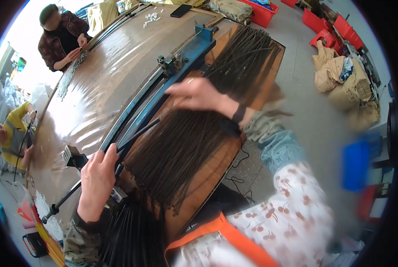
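Observation:
My left hand (96, 180) is closed around a thin black tube (141, 130), which slants up and to the right beside a long blue metal rail (148, 104). From the tube's far end a thin dark coil spring (171, 111) runs to my right hand (199, 95). That hand is blurred by motion; its fingers appear closed on the spring, above a layer of long dark springs (176, 147) on a wooden board (208, 171). A metal clamp block (168, 66) sits on the rail. Below my left hand stands a bundle of black rods (132, 236).
Another pile of springs (243, 53) lies farther up the board. The large table (114, 58) has a clear plastic cover, with a phone (180, 10) and small white pieces (151, 18) on it. Two people work along its left side. Red crates (260, 12) and sacks (341, 71) stand beyond.

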`<action>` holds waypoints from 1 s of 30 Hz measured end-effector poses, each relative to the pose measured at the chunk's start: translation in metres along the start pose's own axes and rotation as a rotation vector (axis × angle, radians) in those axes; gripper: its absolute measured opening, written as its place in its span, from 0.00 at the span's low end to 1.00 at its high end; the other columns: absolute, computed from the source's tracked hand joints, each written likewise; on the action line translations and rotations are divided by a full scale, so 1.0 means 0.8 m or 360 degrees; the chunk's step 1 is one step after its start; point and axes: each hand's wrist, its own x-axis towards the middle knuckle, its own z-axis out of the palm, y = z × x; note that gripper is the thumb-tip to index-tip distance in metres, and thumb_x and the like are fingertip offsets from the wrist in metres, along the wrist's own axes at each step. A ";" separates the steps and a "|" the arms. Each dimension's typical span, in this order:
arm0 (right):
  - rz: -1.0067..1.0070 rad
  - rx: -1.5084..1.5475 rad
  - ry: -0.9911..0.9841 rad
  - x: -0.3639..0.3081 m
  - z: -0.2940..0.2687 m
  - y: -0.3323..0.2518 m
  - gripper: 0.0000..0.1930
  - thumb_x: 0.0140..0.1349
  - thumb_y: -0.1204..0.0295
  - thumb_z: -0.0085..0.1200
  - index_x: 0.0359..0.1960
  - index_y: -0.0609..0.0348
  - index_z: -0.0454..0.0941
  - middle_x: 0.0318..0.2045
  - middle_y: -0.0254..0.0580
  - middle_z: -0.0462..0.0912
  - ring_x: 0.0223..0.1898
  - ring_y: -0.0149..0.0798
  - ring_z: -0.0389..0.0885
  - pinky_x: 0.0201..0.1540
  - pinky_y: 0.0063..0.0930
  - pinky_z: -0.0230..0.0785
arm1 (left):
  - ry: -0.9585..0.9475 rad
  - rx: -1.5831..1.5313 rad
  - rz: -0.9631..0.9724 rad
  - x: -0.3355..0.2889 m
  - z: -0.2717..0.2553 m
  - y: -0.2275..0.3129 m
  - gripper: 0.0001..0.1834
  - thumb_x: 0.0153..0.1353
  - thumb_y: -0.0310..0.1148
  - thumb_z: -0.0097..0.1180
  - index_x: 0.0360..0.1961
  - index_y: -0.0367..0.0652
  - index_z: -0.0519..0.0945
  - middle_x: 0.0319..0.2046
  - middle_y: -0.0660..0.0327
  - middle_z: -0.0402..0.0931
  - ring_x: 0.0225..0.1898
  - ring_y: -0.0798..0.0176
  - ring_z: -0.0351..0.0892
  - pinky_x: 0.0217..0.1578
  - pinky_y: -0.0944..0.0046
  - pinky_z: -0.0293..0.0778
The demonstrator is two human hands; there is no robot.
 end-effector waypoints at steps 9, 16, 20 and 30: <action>0.0487 -0.0172 0.0420 -0.008 -0.014 -0.012 0.14 0.61 0.70 0.64 0.49 0.51 0.83 0.31 0.42 0.86 0.29 0.44 0.84 0.34 0.33 0.77 | 0.0019 -0.0082 0.0011 0.016 0.007 -0.006 0.29 0.53 0.17 0.53 0.60 0.39 0.73 0.32 0.52 0.72 0.37 0.48 0.77 0.39 0.52 0.76; 0.0005 0.0402 0.0202 0.007 0.011 -0.064 0.29 0.62 0.60 0.66 0.61 0.60 0.75 0.33 0.33 0.81 0.37 0.35 0.77 0.48 0.32 0.69 | 0.0163 -0.0016 -0.0204 -0.027 -0.009 -0.029 0.24 0.59 0.20 0.57 0.57 0.44 0.79 0.29 0.53 0.70 0.33 0.49 0.75 0.35 0.51 0.72; 0.0441 0.0669 0.0093 0.005 0.039 -0.107 0.09 0.61 0.68 0.66 0.39 0.57 0.86 0.29 0.32 0.81 0.40 0.36 0.76 0.48 0.32 0.67 | 0.0098 0.0021 -0.0204 -0.062 -0.018 -0.034 0.25 0.58 0.18 0.56 0.58 0.45 0.78 0.28 0.53 0.68 0.32 0.49 0.74 0.34 0.51 0.71; 0.0045 0.0269 0.0298 0.033 0.073 -0.154 0.18 0.59 0.72 0.65 0.52 0.50 0.84 0.24 0.32 0.77 0.27 0.37 0.75 0.33 0.31 0.69 | 0.0233 0.0149 -0.0280 -0.119 -0.040 -0.049 0.26 0.57 0.16 0.56 0.57 0.45 0.79 0.29 0.55 0.70 0.34 0.52 0.74 0.36 0.53 0.72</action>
